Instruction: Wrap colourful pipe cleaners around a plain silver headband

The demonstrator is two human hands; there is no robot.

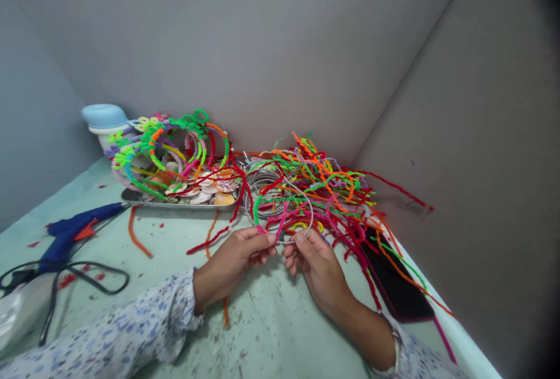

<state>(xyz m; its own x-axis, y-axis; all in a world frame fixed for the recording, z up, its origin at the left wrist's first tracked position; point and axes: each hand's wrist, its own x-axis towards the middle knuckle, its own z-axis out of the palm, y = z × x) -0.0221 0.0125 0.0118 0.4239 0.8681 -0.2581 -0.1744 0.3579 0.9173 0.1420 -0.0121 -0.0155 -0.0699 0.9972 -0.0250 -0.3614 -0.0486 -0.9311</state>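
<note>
Between my two hands a thin metal wire hoop (312,207) stands upright above the table. Green pipe cleaner (256,210) is wrapped round its left side, with pink pipe cleaner (280,224) at the lower left. My left hand (245,251) pinches the hoop's lower left, where the pink length sits between thumb and fingers. My right hand (312,256) has thumb and fingers closed on the bare wire at the lower right. Just behind the hoop lie more bare wire rings (266,183) in a stack.
Tangled pipe cleaners (332,181) are heaped at the right, partly over a black phone (394,280). A metal tray (196,207) holds shells (210,186) and wrapped hoops (175,151). A blue glue gun (83,227) with a black cord and a blue-lidded bottle (105,122) are at left.
</note>
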